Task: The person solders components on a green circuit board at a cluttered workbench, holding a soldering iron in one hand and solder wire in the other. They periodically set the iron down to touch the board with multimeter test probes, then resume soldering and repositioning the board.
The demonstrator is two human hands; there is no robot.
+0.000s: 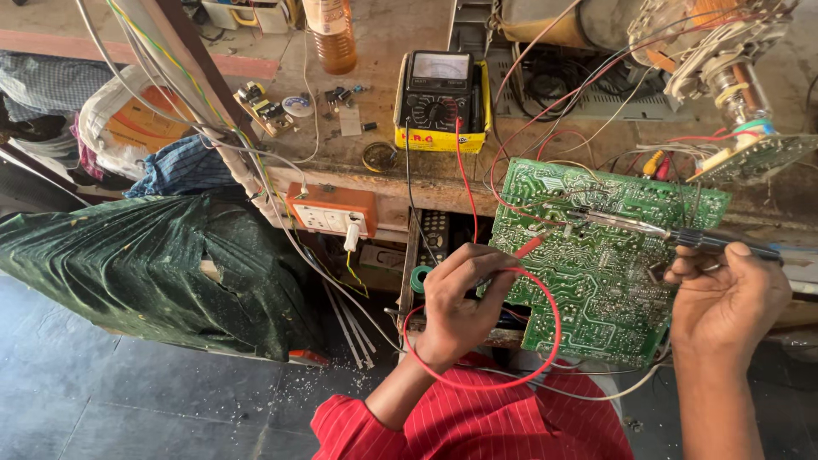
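Single head-worn view, steeply downward and close over the workbench (pixel 375 183) edge, floor at left.

Landmark: circuit board (pixel 596 255), leaning against the front edge of the desk (pixel 383 51). Multimeter (pixel 440 98) on the desk, behind and left of the board. Bottle (pixel 332 34) farther left behind it. Socket box (pixel 332 211) left of the board, on the desk's front. Left hand (pixel 456 298) at the board's left edge; right hand (pixel 724 298) at its right edge.
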